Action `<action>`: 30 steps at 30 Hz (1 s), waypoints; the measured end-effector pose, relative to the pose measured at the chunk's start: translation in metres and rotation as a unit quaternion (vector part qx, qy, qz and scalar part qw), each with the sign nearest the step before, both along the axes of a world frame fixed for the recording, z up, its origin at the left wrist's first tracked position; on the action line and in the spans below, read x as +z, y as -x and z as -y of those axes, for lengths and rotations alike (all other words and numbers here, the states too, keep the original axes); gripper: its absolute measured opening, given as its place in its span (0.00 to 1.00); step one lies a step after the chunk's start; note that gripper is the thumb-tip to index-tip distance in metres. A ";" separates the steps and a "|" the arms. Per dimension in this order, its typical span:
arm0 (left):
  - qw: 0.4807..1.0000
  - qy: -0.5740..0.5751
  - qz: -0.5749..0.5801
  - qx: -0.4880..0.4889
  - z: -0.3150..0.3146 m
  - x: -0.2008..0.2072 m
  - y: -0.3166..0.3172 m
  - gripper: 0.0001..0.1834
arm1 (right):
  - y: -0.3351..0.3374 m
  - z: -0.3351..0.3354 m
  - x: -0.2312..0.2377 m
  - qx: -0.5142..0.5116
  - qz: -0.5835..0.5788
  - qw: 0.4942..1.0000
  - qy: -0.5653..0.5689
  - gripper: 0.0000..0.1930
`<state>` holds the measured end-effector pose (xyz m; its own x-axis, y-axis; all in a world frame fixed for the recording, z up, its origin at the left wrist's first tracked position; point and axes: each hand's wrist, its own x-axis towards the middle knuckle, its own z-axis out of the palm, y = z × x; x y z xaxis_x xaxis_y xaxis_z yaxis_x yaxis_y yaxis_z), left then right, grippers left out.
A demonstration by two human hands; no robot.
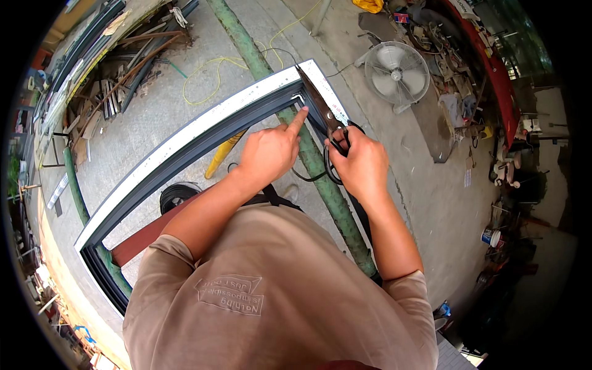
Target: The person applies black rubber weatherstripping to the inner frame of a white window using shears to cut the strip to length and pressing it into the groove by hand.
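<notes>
A large window frame (pixel 191 120), dark grey inside with a white face, lies across green pipes in front of me. My right hand (pixel 361 163) is closed round the black handles of a pair of scissors (pixel 319 100). Their long dark blades point away from me, over the frame's far right corner. Close to the inside of that corner is my left hand (pixel 271 150), its index finger stretched out and the other fingers curled. Nothing shows in it. Whether the fingertip touches the frame I cannot tell. Below the scissors hangs a thin black strip (pixel 306 179).
Supporting green pipes (pixel 240 37) run beneath the frame. A grey fan (pixel 396 74) stands at the far right, beside a heap of scrap and tools (pixel 453 80). Metal offcuts (pixel 132 74) lie at far left. A yellow cord (pixel 216 77) trails over the concrete floor (pixel 425 203).
</notes>
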<state>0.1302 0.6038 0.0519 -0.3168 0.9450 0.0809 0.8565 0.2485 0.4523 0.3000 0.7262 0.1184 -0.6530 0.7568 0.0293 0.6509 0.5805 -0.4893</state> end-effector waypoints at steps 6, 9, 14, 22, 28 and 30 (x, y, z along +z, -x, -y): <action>1.000 -0.007 -0.024 -0.012 -0.003 -0.012 0.000 0.36 | -0.002 0.001 -0.004 0.008 -0.002 1.000 -0.014 0.11; 0.999 0.001 -0.046 -0.025 -0.005 -0.010 0.003 0.37 | -0.002 0.002 -0.005 0.009 -0.019 1.000 -0.022 0.11; 0.994 0.052 -0.082 -0.050 -0.009 -0.007 0.008 0.39 | 0.002 0.009 -0.007 -0.017 -0.019 1.000 -0.016 0.10; 0.990 0.001 -0.093 -0.105 0.001 -0.012 0.009 0.43 | 0.003 0.031 -0.006 -0.030 -0.002 1.000 -0.010 0.14; 0.986 0.060 -0.097 -0.125 -0.006 -0.012 0.009 0.43 | 0.002 0.042 -0.011 -0.074 0.018 0.996 -0.045 0.15; 0.984 0.071 -0.100 -0.129 -0.006 -0.013 0.009 0.43 | 0.003 0.051 -0.013 -0.092 0.020 0.993 -0.067 0.15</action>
